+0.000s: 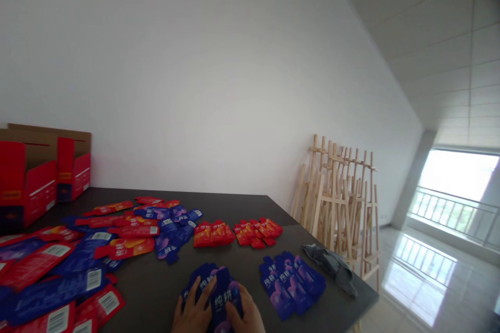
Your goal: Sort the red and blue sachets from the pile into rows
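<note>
Dark tabletop [154,299] below, left hand [192,304] and right hand [245,315] closed around blue sachets [219,291]

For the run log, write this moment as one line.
left hand: holds blue sachets | right hand: holds blue sachets | nearby: red sachets, dark table

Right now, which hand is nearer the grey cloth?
The right hand; it sits left of the grey cloth, and the left hand lies further left still.

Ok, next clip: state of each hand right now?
Left hand: closed, holding blue foil sachets.
Right hand: closed, holding a blue foil sachet.
</note>
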### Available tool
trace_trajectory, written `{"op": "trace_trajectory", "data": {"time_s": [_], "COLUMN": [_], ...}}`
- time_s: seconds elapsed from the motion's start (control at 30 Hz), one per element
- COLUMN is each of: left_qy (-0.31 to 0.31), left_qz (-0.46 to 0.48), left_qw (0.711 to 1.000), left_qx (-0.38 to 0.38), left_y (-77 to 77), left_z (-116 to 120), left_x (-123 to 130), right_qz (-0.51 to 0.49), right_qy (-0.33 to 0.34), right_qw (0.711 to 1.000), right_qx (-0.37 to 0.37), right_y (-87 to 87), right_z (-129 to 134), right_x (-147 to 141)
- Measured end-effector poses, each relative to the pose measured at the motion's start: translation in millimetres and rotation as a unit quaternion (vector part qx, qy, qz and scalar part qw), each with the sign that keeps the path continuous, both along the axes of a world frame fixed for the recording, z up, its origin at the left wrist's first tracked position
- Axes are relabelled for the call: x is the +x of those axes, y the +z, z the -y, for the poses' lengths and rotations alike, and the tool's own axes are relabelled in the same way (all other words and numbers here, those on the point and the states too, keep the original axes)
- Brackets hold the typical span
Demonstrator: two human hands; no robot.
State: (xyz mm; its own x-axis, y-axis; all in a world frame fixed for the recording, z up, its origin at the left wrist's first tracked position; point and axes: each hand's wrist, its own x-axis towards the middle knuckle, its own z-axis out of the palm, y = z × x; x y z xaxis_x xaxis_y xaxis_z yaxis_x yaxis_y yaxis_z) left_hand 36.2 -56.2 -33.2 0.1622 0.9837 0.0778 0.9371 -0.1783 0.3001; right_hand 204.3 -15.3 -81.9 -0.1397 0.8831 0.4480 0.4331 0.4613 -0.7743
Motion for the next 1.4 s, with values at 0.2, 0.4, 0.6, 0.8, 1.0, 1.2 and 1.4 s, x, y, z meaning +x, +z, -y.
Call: {"op": "trace_trajectory", "data": {"time_s": [0.2,0.4,0.6,0.8,1.0,1.2,1.4], "left_qy": [-0.049,-0.066,-0.059,-0.058,-0.090,0.004,0.039], "left_qz": [0.034,0.049,0.063,0.092,0.228,0.213,0.198], "left_qw": [0.998,0.997,0.996,0.994,0.967,0.975,0.975], "left_qx": [-0.011,0.005,0.013,-0.016,0.071,0.064,0.090], "left_y": [9.0,0.0,-2.0,0.5,-15.6,26.5,19.9], "left_z": [-24.6,-41.5,-41.8,-41.5,-44.4,-31.8,-25.6], "left_x": [15.1,20.6,19.8,7.3,-75.1,-166.0,-178.5], "right_qz": [-0.016,-0.001,0.009,0.097,0.135,0.188,0.252], "right_qy": [-0.040,-0.050,-0.046,-0.101,-0.025,0.078,0.051], "right_qw": [0.996,0.996,0.996,0.990,0.989,0.969,0.955], "right_qx": [-0.076,-0.072,-0.074,-0.007,-0.055,-0.139,-0.149], "right_y": [24.4,43.5,41.2,63.5,89.3,69.5,73.0], "right_z": [-14.7,-12.1,-10.3,0.7,14.0,23.4,18.1], "right_x": [13.3,13.8,17.8,11.9,-24.1,-120.0,-164.5]}}
